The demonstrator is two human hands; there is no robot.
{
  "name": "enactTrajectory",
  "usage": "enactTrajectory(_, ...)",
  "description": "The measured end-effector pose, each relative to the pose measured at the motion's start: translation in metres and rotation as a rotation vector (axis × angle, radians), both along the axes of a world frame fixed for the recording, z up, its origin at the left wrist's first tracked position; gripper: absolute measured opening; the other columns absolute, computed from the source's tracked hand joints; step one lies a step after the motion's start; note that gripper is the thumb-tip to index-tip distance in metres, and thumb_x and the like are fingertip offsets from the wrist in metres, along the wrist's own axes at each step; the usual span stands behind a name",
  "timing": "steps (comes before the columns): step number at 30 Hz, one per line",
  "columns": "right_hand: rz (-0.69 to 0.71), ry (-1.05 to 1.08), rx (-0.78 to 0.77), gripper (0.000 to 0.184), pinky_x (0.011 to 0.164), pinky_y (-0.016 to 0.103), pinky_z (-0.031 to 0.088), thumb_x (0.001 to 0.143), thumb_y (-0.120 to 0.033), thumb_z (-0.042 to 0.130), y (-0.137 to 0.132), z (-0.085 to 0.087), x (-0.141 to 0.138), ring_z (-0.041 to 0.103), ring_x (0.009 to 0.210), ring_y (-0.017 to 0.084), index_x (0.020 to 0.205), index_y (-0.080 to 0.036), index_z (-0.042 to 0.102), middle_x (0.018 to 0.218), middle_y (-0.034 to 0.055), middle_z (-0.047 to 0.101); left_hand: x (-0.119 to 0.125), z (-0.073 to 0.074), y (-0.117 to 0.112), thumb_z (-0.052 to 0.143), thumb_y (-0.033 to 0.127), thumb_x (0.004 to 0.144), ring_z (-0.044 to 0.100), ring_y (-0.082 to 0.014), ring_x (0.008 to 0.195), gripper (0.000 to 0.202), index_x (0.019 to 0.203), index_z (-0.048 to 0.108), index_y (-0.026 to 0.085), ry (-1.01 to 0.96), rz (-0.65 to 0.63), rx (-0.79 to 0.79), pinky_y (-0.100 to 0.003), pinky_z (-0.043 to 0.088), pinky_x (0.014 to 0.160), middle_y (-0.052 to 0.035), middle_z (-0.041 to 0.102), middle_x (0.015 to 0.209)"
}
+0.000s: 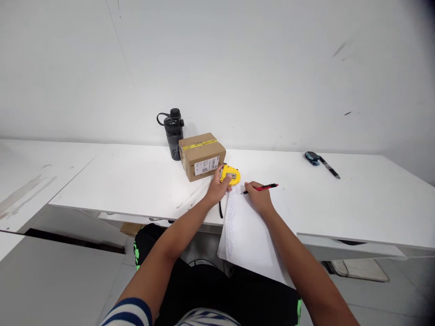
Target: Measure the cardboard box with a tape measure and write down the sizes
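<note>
My left hand [218, 186] is closed around a yellow tape measure [234, 177], its thumb across the front. Just behind it stands a small cardboard box [201, 156] with yellow tape on top and a printed label on its near side. My right hand [258, 197] grips a red and black pen [267, 187], the tip pointing left near the top of the paper. Beneath both hands lie white sheets of paper [251, 242], with rows of faint handwriting down the left side. The sheets hang over the table's front edge. A black strap [220, 209] dangles below my left hand.
A dark water bottle [174, 136] with a loop handle stands behind the box, near the wall. To the right on the white table [367, 203] lie a dark round object [311, 157] and a black marker-like stick [329, 167]. A drawer or shelf edge shows under the tabletop.
</note>
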State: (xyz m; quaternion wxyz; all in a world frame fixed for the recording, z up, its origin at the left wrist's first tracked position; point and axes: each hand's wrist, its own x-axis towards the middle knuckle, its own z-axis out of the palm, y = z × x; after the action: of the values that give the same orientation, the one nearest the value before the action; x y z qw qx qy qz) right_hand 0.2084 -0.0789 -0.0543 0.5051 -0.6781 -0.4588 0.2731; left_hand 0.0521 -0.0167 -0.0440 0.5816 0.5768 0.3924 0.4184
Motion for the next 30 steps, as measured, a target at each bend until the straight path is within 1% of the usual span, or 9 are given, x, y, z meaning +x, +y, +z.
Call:
enactTrajectory(6, -0.051, -0.06, 0.035, 0.036, 0.059, 0.03, 0.037, 0.081, -0.051, 0.056, -0.002, -0.003, -0.001, 0.044, 0.061, 0.016, 0.062, -0.021, 0.053, 0.06, -0.0012, 0.05, -0.003, 0.002, -0.003, 0.055, 0.048, 0.091, 0.059, -0.0057, 0.054, 0.063, 0.147, 0.033, 0.031, 0.018, 0.002, 0.008, -0.017, 0.04, 0.045, -0.0082, 0.065, 0.114)
enactTrajectory(9, -0.167, -0.116, 0.088, 0.037, 0.067, 0.033, 0.041, 0.083, -0.055, 0.052, 0.0, -0.004, -0.001, 0.052, 0.071, 0.019, 0.084, -0.02, 0.062, 0.076, 0.0043, 0.061, -0.005, 0.002, -0.007, 0.056, 0.048, 0.09, 0.059, -0.0068, 0.056, 0.062, 0.146, 0.036, 0.03, 0.025, 0.023, 0.057, -0.02, 0.048, 0.052, -0.0072, 0.065, 0.114)
enactTrajectory(12, -0.206, -0.156, 0.11, 0.046, 0.074, 0.036, 0.043, 0.079, -0.051, 0.055, 0.006, -0.006, 0.0, 0.055, 0.078, 0.022, 0.111, -0.019, 0.061, 0.097, 0.0084, 0.065, -0.007, 0.003, -0.013, 0.055, 0.048, 0.09, 0.064, -0.0117, 0.062, 0.063, 0.147, 0.036, 0.03, 0.079, 0.079, 0.14, -0.027, 0.054, 0.064, -0.0055, 0.069, 0.109)
enactTrajectory(17, -0.203, -0.085, 0.073, 0.075, 0.073, 0.039, 0.044, 0.076, -0.051, 0.058, 0.009, -0.01, 0.004, 0.056, 0.072, 0.021, 0.141, -0.018, 0.041, 0.096, 0.0067, 0.065, -0.014, 0.008, -0.025, 0.056, 0.046, 0.089, 0.067, -0.0231, 0.104, 0.066, 0.149, 0.036, 0.028, 0.202, 0.233, 0.318, -0.035, 0.052, 0.091, -0.0071, 0.066, 0.127)
enactTrajectory(19, -0.169, -0.015, 0.08, 0.072, 0.074, 0.037, 0.044, 0.079, -0.058, 0.056, 0.008, -0.01, 0.005, 0.057, 0.073, 0.021, 0.138, -0.019, 0.044, 0.094, 0.0062, 0.066, -0.017, 0.013, -0.03, 0.056, 0.045, 0.089, 0.062, -0.0251, 0.118, 0.067, 0.15, 0.035, 0.026, 0.227, 0.288, 0.392, -0.036, 0.049, 0.099, -0.0085, 0.06, 0.138)
enactTrajectory(22, 0.03, 0.128, 0.075, 0.063, 0.066, 0.034, 0.045, 0.082, -0.073, 0.046, 0.006, -0.008, 0.007, 0.055, 0.063, 0.018, 0.109, -0.019, 0.064, 0.082, 0.0067, 0.069, -0.018, 0.024, -0.037, 0.052, 0.047, 0.092, 0.062, -0.0253, 0.117, 0.069, 0.152, 0.028, 0.024, 0.268, 0.269, 0.444, -0.036, 0.049, 0.098, -0.011, 0.058, 0.14)
enactTrajectory(24, 0.187, 0.228, 0.069, 0.073, 0.057, 0.033, 0.043, 0.079, -0.083, 0.038, 0.006, -0.006, 0.007, 0.054, 0.055, 0.017, 0.09, -0.018, 0.068, 0.071, 0.0073, 0.068, -0.015, 0.034, -0.041, 0.049, 0.052, 0.092, 0.067, -0.025, 0.103, 0.072, 0.153, 0.024, 0.025, 0.358, 0.144, 0.438, -0.036, 0.051, 0.089, -0.0105, 0.066, 0.126)
enactTrajectory(27, 0.299, 0.364, 0.101, 0.08, 0.052, 0.032, 0.042, 0.073, -0.092, 0.029, 0.006, -0.003, 0.006, 0.057, 0.057, 0.019, 0.08, -0.02, 0.066, 0.063, 0.0063, 0.065, -0.003, 0.049, -0.045, 0.047, 0.059, 0.091, 0.069, -0.0259, 0.09, 0.075, 0.154, 0.021, 0.028, 0.593, -0.083, 0.482, -0.037, 0.051, 0.082, -0.0078, 0.071, 0.112)
enactTrajectory(30, 0.315, 0.479, 0.144, 0.068, 0.053, 0.03, 0.045, 0.071, -0.088, 0.047, 0.006, 0.001, 0.006, 0.059, 0.06, 0.017, 0.079, -0.022, 0.062, 0.069, 0.0046, 0.066, 0.012, 0.06, -0.045, 0.04, 0.058, 0.094, 0.067, -0.0269, 0.098, 0.071, 0.156, 0.018, 0.03, 0.776, -0.218, 0.584, -0.037, 0.049, 0.083, -0.0081, 0.068, 0.121)
